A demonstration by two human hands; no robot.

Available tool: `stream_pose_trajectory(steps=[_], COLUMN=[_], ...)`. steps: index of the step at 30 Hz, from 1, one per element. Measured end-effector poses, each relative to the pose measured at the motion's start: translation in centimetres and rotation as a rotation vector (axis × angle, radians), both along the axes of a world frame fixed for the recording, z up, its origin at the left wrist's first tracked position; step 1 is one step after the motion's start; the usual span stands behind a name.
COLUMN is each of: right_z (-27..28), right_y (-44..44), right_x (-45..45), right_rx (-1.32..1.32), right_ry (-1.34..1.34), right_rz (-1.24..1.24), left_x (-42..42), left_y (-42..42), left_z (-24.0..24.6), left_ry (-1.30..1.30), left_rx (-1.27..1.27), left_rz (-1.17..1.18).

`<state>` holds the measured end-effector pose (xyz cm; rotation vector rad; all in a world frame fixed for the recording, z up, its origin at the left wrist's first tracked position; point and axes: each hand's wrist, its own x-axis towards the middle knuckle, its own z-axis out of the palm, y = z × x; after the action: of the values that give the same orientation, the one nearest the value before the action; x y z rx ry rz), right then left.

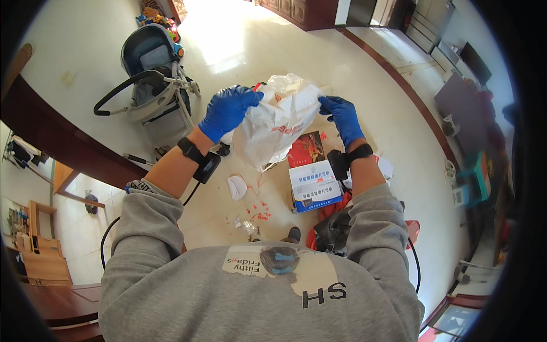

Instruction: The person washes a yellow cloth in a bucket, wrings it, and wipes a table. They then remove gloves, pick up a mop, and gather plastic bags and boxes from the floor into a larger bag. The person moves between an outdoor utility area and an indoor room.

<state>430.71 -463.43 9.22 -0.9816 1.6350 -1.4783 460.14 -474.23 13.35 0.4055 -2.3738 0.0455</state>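
Observation:
A white plastic bag (277, 122) with red print hangs stretched between my two blue-gloved hands. My left hand (230, 109) grips its upper left edge, fingers closed. At its upper right edge, my right hand (342, 115) pinches the plastic between thumb and fingers. Below and beyond the bag, a red printed box (305, 149) lies on the floor, partly hidden. Nearer to me is a white and blue cardboard box (317, 187) bearing writing. Whether the bag holds anything cannot be told.
Red scraps (259, 211), crumpled clear plastic (250, 227) and a white round-edged piece (236, 187) lie on the tiled floor. A stroller (158, 85) stands at the left, toys (160, 19) behind it. Black and red bags (333, 231) lie by my right side. A teal stool (480, 177) is far right.

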Motion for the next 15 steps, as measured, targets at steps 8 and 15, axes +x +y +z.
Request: stream_pose_trajectory(steps=[8, 15], right_z=[-1.1, -0.4], right_y=[-0.5, 1.7], right_x=[1.2, 2.3], right_rx=[-0.245, -0.259], right_ry=[-0.159, -0.039], right_rz=[-0.303, -0.093], left_x=[3.1, 4.3], left_y=[2.2, 4.5], left_z=[-4.5, -4.2], left_ry=[0.192, 0.302], left_rx=[0.155, 1.495], left_rz=[0.222, 0.192])
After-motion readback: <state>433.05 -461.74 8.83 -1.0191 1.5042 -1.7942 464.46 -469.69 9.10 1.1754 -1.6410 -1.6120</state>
